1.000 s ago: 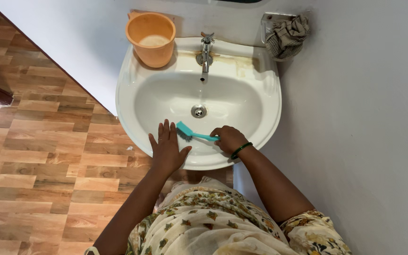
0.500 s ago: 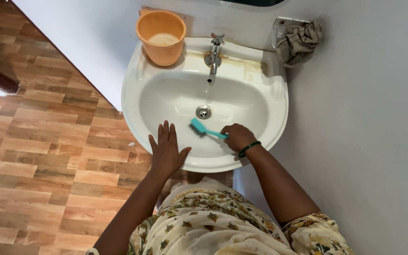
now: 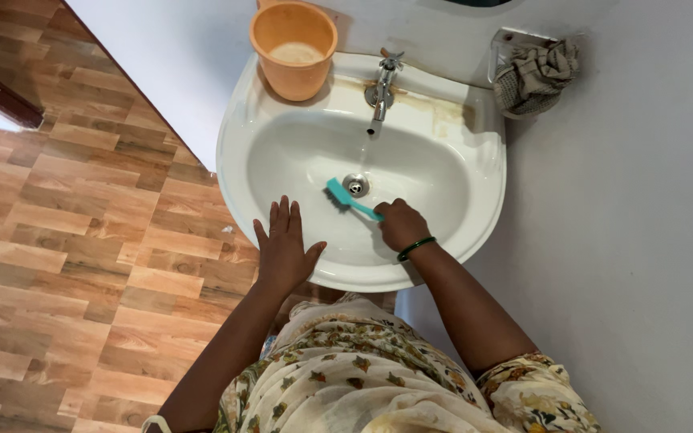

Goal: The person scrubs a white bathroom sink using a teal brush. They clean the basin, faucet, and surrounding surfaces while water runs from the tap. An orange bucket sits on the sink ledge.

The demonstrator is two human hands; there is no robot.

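My right hand (image 3: 399, 224), with a green bangle on the wrist, grips the handle of a teal scrub brush (image 3: 343, 196). The brush head presses on the bowl of the white wall-mounted sink (image 3: 475, 200), just left of the metal drain (image 3: 356, 185). My left hand (image 3: 284, 248) lies flat on the sink's front rim, fingers spread, holding nothing. A thin stream of water falls from the chrome tap (image 3: 381, 88) toward the drain.
An orange plastic mug (image 3: 293, 48) stands on the sink's back left corner. A crumpled grey cloth (image 3: 537, 74) sits in a wall holder at the right. Brown stains mark the ledge by the tap. Wood-pattern floor lies to the left, a white wall to the right.
The brush has slid from the bowl's near side up toward the drain, my right hand following. My left hand stays on the rim. The view has shifted.
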